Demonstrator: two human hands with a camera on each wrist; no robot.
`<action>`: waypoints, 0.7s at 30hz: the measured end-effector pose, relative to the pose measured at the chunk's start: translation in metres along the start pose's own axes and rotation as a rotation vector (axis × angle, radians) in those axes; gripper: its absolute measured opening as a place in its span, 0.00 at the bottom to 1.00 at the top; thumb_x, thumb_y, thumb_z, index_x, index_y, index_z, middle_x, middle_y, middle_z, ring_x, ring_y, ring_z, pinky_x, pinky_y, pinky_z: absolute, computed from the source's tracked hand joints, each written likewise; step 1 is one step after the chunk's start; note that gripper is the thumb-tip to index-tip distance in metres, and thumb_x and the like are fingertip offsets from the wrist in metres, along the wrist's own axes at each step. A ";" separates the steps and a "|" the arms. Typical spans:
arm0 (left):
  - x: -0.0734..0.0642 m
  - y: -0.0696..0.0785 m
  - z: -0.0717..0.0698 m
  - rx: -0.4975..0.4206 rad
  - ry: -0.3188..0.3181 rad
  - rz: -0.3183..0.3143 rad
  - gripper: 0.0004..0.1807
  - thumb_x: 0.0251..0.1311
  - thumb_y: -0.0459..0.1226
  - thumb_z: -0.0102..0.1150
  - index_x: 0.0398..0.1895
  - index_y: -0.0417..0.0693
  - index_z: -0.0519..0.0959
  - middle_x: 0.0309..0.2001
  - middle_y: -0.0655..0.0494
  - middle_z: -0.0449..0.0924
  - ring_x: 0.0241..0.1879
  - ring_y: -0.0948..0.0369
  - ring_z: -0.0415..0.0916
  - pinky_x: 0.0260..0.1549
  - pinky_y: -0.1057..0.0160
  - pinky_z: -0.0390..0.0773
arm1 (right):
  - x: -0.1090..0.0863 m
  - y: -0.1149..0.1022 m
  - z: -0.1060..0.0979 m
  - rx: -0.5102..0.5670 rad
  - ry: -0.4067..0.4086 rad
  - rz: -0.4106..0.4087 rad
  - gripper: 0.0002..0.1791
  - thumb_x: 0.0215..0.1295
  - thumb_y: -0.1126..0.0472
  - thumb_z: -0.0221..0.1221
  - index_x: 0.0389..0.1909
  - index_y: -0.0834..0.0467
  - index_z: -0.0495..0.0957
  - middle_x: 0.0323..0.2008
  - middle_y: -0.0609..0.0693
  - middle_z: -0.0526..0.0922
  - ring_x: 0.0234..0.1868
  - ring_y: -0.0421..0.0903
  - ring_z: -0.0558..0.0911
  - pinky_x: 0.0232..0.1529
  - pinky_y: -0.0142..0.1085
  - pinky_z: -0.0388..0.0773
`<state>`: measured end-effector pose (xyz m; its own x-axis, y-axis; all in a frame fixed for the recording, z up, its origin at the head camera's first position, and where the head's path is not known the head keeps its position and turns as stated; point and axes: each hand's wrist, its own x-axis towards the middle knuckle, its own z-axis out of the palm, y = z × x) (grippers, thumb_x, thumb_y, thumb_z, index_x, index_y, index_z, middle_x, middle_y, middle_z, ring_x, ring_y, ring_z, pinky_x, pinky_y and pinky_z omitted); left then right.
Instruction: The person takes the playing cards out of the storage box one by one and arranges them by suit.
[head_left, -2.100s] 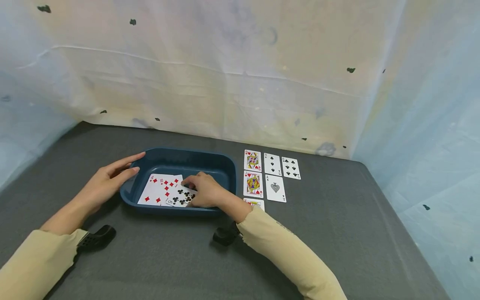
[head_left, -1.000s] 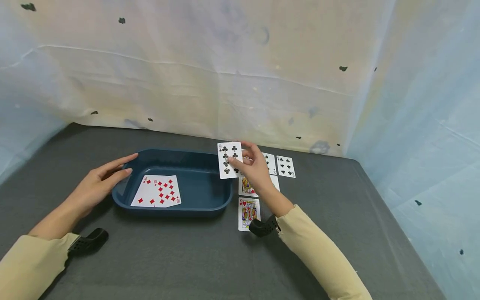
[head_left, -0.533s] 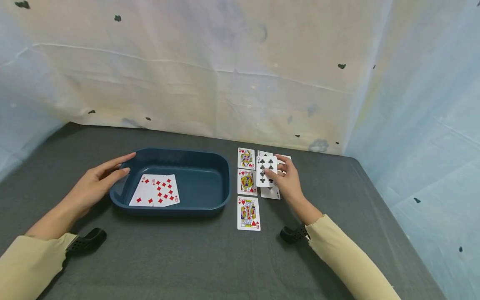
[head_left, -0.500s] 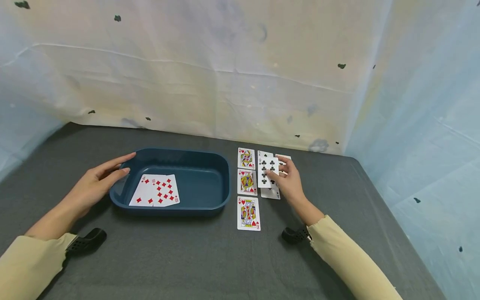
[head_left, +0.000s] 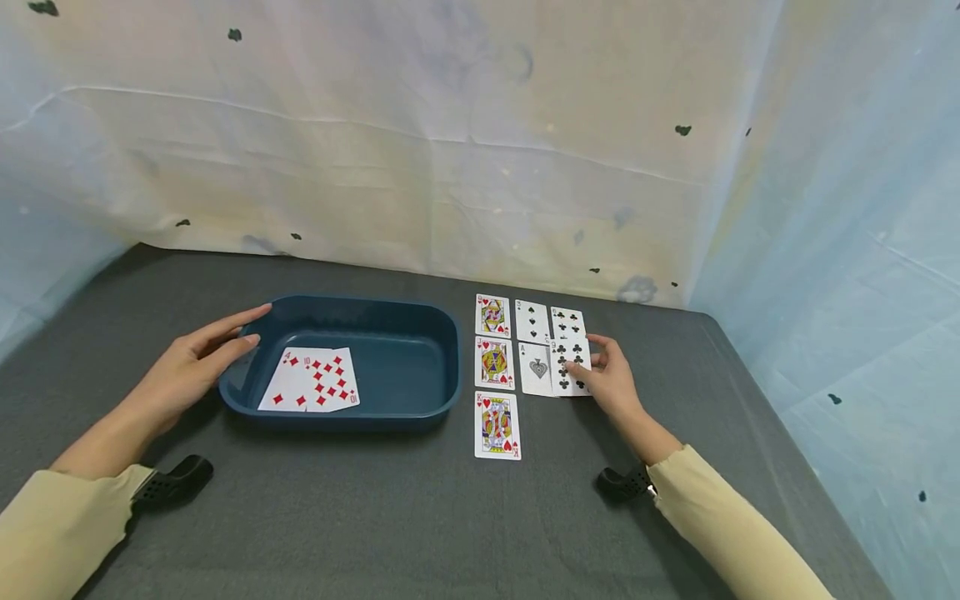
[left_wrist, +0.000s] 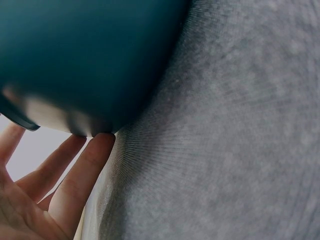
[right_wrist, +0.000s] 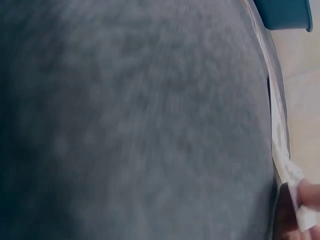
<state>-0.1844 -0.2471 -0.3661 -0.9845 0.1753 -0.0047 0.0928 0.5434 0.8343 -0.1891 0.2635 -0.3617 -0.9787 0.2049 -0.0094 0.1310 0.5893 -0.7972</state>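
Note:
The nine of clubs (head_left: 580,383), a playing card, is pinched by its right side between thumb and fingers of my right hand (head_left: 615,385). It lies over the lower edge of the six of clubs (head_left: 567,320), with the ace of spades (head_left: 536,370) just left of it. In the right wrist view, a pale blurred card (right_wrist: 302,212) shows at the fingertips. My left hand (head_left: 191,367) rests at the left end of a dark blue tray (head_left: 390,421), and the left wrist view shows its straight fingers (left_wrist: 82,175) touching the tray's outer wall. The four and ten of diamonds (head_left: 330,383) overlap inside.
A column of hearts stands right of the tray: queen (head_left: 492,317), jack (head_left: 494,364) and king (head_left: 497,427). Above the ace lies a three of spades (head_left: 532,322). Dark grey cloth (head_left: 375,517) covers the table, with a pale fabric backdrop (head_left: 360,167) behind.
My right hand has picked the nine of clubs out of the tray and carried it right, past the spades, to below the six of clubs. My left hand stays at the tray.

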 end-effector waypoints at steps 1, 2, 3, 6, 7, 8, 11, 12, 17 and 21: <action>0.000 0.000 0.000 0.007 0.003 -0.004 0.30 0.72 0.52 0.42 0.75 0.68 0.52 0.74 0.36 0.47 0.66 0.38 0.51 0.51 0.38 0.63 | 0.000 0.001 -0.002 -0.019 -0.003 0.009 0.35 0.63 0.62 0.62 0.68 0.62 0.58 0.37 0.56 0.78 0.26 0.37 0.72 0.27 0.31 0.68; 0.000 0.000 0.000 0.007 0.004 -0.003 0.30 0.72 0.52 0.42 0.75 0.68 0.52 0.74 0.36 0.47 0.65 0.38 0.51 0.51 0.38 0.63 | 0.000 0.002 -0.004 -0.033 -0.006 0.013 0.35 0.63 0.62 0.62 0.68 0.62 0.59 0.37 0.57 0.79 0.26 0.38 0.74 0.27 0.32 0.68; 0.000 0.000 0.000 -0.003 0.002 0.002 0.30 0.72 0.51 0.42 0.75 0.67 0.52 0.74 0.36 0.47 0.66 0.37 0.50 0.51 0.36 0.63 | -0.001 0.002 -0.005 -0.054 -0.005 0.018 0.35 0.63 0.62 0.62 0.68 0.63 0.59 0.37 0.58 0.79 0.28 0.40 0.75 0.28 0.32 0.68; 0.000 -0.001 0.000 0.000 0.003 0.006 0.29 0.72 0.51 0.43 0.75 0.67 0.53 0.74 0.36 0.47 0.65 0.38 0.51 0.49 0.44 0.66 | -0.002 0.004 -0.010 -0.125 -0.007 0.037 0.33 0.63 0.60 0.62 0.67 0.63 0.61 0.41 0.60 0.78 0.36 0.48 0.77 0.31 0.34 0.70; 0.000 -0.001 0.000 0.006 0.004 0.005 0.29 0.72 0.51 0.43 0.75 0.68 0.53 0.74 0.36 0.48 0.65 0.38 0.51 0.48 0.47 0.67 | -0.002 0.005 -0.011 -0.146 -0.008 0.041 0.33 0.63 0.60 0.62 0.67 0.63 0.62 0.44 0.62 0.77 0.40 0.51 0.78 0.32 0.35 0.71; 0.000 -0.001 0.000 0.005 0.003 0.007 0.29 0.72 0.51 0.43 0.75 0.68 0.53 0.73 0.36 0.48 0.65 0.38 0.51 0.48 0.49 0.67 | -0.003 0.005 -0.012 -0.163 -0.010 0.043 0.33 0.63 0.59 0.62 0.67 0.63 0.62 0.46 0.63 0.77 0.44 0.54 0.78 0.35 0.36 0.73; 0.000 -0.001 0.000 0.010 0.002 -0.001 0.29 0.72 0.52 0.42 0.75 0.69 0.53 0.74 0.36 0.48 0.65 0.39 0.51 0.48 0.48 0.67 | -0.003 0.007 -0.015 -0.204 -0.016 0.043 0.33 0.63 0.58 0.62 0.66 0.63 0.63 0.52 0.65 0.75 0.51 0.58 0.76 0.41 0.42 0.75; 0.000 -0.001 0.000 0.002 0.001 0.000 0.29 0.72 0.52 0.42 0.75 0.69 0.53 0.74 0.36 0.47 0.65 0.38 0.51 0.48 0.44 0.66 | -0.003 0.007 -0.015 -0.215 -0.015 0.035 0.33 0.62 0.58 0.62 0.66 0.64 0.64 0.53 0.66 0.74 0.52 0.58 0.76 0.43 0.43 0.76; -0.001 -0.001 -0.001 0.005 0.004 0.004 0.29 0.72 0.52 0.42 0.75 0.69 0.53 0.73 0.36 0.48 0.65 0.39 0.51 0.48 0.46 0.67 | -0.001 0.010 -0.015 -0.265 0.005 -0.024 0.31 0.60 0.60 0.63 0.62 0.68 0.68 0.52 0.67 0.75 0.50 0.59 0.76 0.46 0.48 0.75; -0.001 -0.001 -0.001 0.019 0.006 0.010 0.29 0.72 0.52 0.43 0.74 0.69 0.54 0.73 0.36 0.49 0.64 0.40 0.52 0.44 0.60 0.66 | 0.002 0.009 -0.012 -0.285 0.025 -0.058 0.30 0.59 0.60 0.64 0.61 0.69 0.69 0.50 0.67 0.75 0.49 0.60 0.77 0.47 0.50 0.74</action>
<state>-0.1839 -0.2483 -0.3665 -0.9844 0.1760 0.0065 0.1050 0.5569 0.8239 -0.1879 0.2792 -0.3618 -0.9821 0.1816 0.0496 0.1171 0.7957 -0.5943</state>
